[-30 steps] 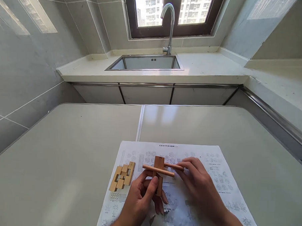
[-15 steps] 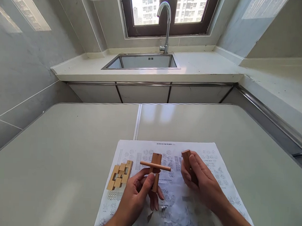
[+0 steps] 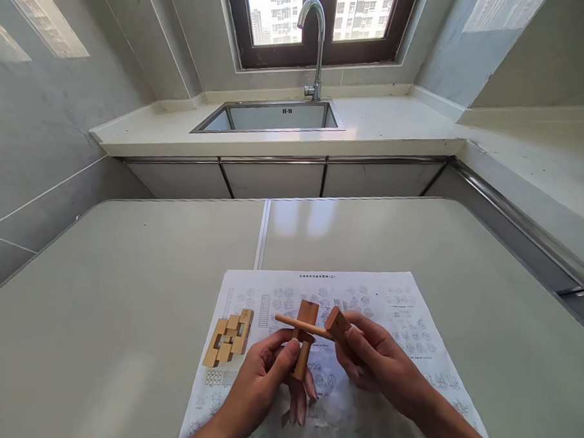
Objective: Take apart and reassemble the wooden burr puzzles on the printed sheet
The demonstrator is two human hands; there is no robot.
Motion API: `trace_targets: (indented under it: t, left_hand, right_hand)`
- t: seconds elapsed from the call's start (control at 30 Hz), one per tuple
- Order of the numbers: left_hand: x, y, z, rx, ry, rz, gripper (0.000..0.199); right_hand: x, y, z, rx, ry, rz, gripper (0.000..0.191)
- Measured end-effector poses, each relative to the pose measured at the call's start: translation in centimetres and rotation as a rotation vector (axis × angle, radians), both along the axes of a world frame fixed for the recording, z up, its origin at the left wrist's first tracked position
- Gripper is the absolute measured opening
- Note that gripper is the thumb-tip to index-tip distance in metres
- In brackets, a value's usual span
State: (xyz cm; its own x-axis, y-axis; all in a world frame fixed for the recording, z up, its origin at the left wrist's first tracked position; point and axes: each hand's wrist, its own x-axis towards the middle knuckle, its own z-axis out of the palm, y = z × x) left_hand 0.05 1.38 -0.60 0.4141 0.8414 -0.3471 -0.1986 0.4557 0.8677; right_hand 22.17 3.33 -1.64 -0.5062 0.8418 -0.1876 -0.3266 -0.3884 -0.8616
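My left hand (image 3: 273, 367) is closed around a brown wooden piece (image 3: 308, 313) that stands up from the fingers. A thin wooden rod (image 3: 300, 323) crosses over that piece, slanting slightly down to the right. In my right hand (image 3: 373, 352) is a reddish-brown wooden block (image 3: 337, 324), pinched between thumb and fingers. The block's lower left side is at the rod's right end; whether the rod enters it cannot be seen. Left of my left hand, a group of lighter wooden blocks (image 3: 229, 337) lies on a printed sheet (image 3: 356, 293).
The sheet with small line drawings lies on a pale table (image 3: 138, 290) with a white seam strip (image 3: 262, 237). Beyond the table are a counter (image 3: 388, 123), a sink (image 3: 272, 117), a faucet (image 3: 319, 49) and a window (image 3: 320, 26).
My right hand has moved left with its block, which now meets the rod's right end. The rod and the piece in my left hand have tilted. The view has shifted slightly.
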Motion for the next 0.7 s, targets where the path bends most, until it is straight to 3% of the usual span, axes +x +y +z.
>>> trace_targets:
  t: [0.3, 0.53, 0.7]
  left_hand:
    - [0.0, 0.2, 0.3, -0.013, -0.015, -0.079, 0.054]
    - [-0.3, 0.4, 0.0, -0.089, -0.114, -0.192, 0.055]
    - [-0.3, 0.5, -0.5, -0.194, -0.261, -0.183, 0.052]
  right_hand:
    - [-0.7, -0.2, -0.5, 0.112, 0.020, 0.056, 0.048]
    - [-1.1, -0.3, -0.6, 0.112, -0.039, -0.037, 0.048]
    - [-1.0, -0.5, -0.7, 0.078, -0.036, -0.063, 0.048]
